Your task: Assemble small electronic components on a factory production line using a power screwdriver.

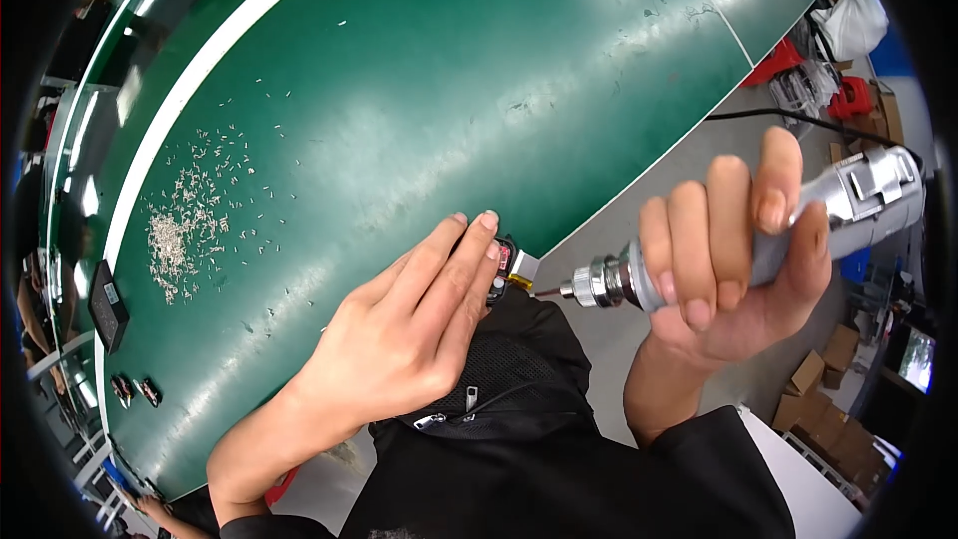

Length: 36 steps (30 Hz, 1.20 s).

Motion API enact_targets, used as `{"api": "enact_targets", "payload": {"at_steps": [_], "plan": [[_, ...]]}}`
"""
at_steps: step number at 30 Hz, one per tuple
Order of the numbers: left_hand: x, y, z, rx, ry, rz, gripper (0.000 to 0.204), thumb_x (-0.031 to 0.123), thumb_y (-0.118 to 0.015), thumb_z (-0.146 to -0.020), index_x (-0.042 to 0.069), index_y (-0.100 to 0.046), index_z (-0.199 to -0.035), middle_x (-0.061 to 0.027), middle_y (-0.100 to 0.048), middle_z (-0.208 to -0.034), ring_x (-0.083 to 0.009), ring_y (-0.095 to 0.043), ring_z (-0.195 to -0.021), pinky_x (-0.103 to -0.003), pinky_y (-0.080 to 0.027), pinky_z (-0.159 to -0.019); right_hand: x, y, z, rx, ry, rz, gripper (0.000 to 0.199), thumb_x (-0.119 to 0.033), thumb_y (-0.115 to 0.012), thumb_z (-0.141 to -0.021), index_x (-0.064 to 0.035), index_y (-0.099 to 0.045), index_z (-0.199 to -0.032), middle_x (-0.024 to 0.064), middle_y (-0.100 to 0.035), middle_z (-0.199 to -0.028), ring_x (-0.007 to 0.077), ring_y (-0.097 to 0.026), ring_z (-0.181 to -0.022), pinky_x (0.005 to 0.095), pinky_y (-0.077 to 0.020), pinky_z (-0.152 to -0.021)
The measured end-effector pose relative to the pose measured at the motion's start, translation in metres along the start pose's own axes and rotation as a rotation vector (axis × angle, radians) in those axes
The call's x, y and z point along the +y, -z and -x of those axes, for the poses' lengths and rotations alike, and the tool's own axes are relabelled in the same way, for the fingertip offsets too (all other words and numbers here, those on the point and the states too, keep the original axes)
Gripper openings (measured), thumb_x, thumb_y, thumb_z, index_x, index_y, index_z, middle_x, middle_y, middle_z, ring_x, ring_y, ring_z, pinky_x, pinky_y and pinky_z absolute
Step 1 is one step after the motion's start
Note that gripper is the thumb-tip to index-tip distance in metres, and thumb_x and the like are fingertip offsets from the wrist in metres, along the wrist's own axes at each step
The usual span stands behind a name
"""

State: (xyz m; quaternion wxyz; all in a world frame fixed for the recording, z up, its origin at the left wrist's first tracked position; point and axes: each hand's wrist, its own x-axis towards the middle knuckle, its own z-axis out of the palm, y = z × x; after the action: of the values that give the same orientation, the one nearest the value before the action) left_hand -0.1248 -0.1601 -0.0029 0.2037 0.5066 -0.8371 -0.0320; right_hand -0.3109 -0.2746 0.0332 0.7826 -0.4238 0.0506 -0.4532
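Note:
An electric screwdriver (pixel 866 198) with a silver-grey body and metal chuck lies in my right hand (pixel 733 250), fingers wrapped round it. Its thin bit points left, with the tip close beside a small electronic device (pixel 503 258) at the near table edge. I cannot tell whether the tip touches it. My left hand (pixel 404 324) reaches over the device, fingers pressed together, and holds it at the edge; the thumb is hidden. Red and dark parts of the device show past the fingertips, and a silver pouch (pixel 524 266) with a yellow strip sticks out on its right.
The green table (pixel 429 120) bears a pile of tiny pale pieces (pixel 172 245) at left, with more scattered around it. A black box (pixel 107 305) and two small tools (pixel 135 390) lie near the left edge. A black cable (pixel 768 116) runs right; cardboard boxes (pixel 833 379) stand beyond.

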Motion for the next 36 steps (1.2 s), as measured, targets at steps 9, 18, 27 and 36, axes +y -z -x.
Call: {"api": "enact_targets", "payload": {"at_steps": [9, 18, 27, 36], "plan": [[0.0, -0.005, 0.002, 0.025, -0.014, -0.032, 0.038, -0.001, -0.064, -0.064, -0.011, -0.064, -0.1, -0.022, -0.062, -0.111, -0.0326, -0.062, -0.102, -0.036, -0.057, -0.079, 0.023, 0.014, -0.016, 0.035, -0.077, 0.152, 0.021, -0.023, -0.037, -0.098, -0.0062, -0.047, -0.092, -0.0013, -0.04, -0.054, 0.0101, -0.044, -0.044, 0.0278, -0.0405, -0.051], [-0.003, -0.008, 0.003, 0.057, 0.007, -0.011, 0.033, 0.0, -0.065, -0.066, -0.01, -0.066, -0.097, -0.0206, -0.064, -0.107, -0.0314, -0.063, -0.1, -0.034, -0.057, -0.078, 0.027, 0.019, -0.017, 0.016, -0.099, 0.123, 0.021, -0.024, -0.039, -0.098, -0.0063, -0.047, -0.092, -0.0013, -0.04, -0.053, 0.0104, -0.044, -0.044, 0.028, -0.0408, -0.052], [-0.001, -0.006, 0.003, 0.085, 0.014, 0.025, 0.032, 0.0, -0.066, -0.064, -0.011, -0.065, -0.095, -0.022, -0.063, -0.105, -0.0327, -0.062, -0.098, -0.036, -0.057, -0.077, 0.029, -0.002, -0.024, -0.149, -0.126, 0.298, 0.018, -0.02, -0.049, -0.095, -0.007, -0.039, -0.086, -0.0003, -0.042, -0.052, 0.0098, -0.042, -0.038, 0.0252, -0.0401, -0.045], [-0.004, -0.008, 0.01, 0.163, -0.041, 0.037, 0.029, 0.0, -0.066, -0.07, -0.013, -0.062, -0.096, -0.0224, -0.059, -0.106, -0.0339, -0.06, -0.1, -0.038, -0.056, -0.079, 0.035, -0.017, -0.023, -0.151, -0.102, 0.373, 0.014, -0.01, -0.054, -0.089, -0.0058, -0.042, -0.081, 0.0003, -0.042, -0.052, 0.0091, -0.038, -0.037, 0.0247, -0.0351, -0.04]]}}
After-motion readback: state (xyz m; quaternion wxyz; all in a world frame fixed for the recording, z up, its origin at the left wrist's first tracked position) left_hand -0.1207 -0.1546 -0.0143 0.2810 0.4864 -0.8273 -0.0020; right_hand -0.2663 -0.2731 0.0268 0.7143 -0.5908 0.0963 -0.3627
